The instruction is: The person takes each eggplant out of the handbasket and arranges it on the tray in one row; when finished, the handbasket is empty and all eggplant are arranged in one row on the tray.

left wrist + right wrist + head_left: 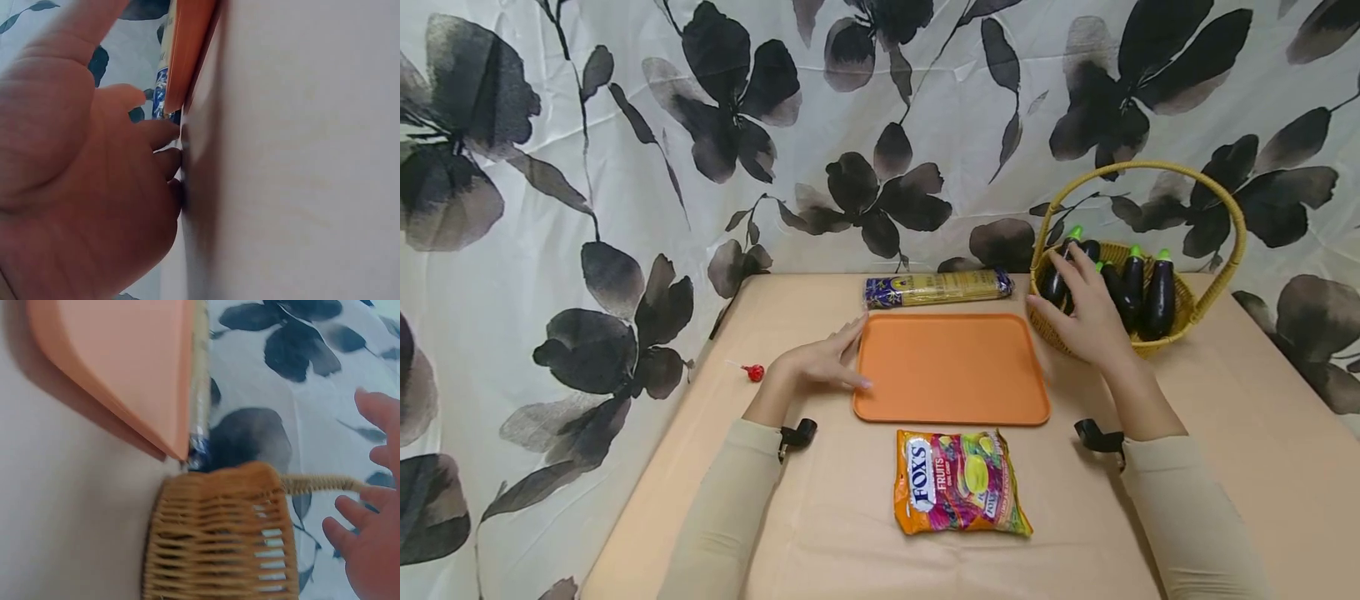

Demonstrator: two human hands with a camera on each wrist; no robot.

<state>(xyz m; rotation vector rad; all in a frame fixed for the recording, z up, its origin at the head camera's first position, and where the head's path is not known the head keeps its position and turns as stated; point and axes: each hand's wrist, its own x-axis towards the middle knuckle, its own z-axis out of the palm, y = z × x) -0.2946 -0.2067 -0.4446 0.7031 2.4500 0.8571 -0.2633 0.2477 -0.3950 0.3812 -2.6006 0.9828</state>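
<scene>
My left hand [829, 360] is at the left edge of an orange tray [951, 371], its thumb reaching over the rim. In the left wrist view its fingertips [167, 164] come down by the table next to the tray. Over the left side of a wicker basket [1183, 312] hovers my right hand [1090, 312], fingers spread. Several dark eggplants [1159, 296] with green tops lie in the basket; one eggplant [1052, 287] is right by the right hand's fingers. The right wrist view shows these fingers [356, 512] apart, with nothing seen between them.
Behind the tray lies a pack of spaghetti [940, 288]. A Fox's candy bag [962, 483] is in front of it. One red lollipop [754, 372] sits near the table's left edge. The basket's tall handle [1236, 225] arches up, and a flowered cloth [880, 125] hangs behind.
</scene>
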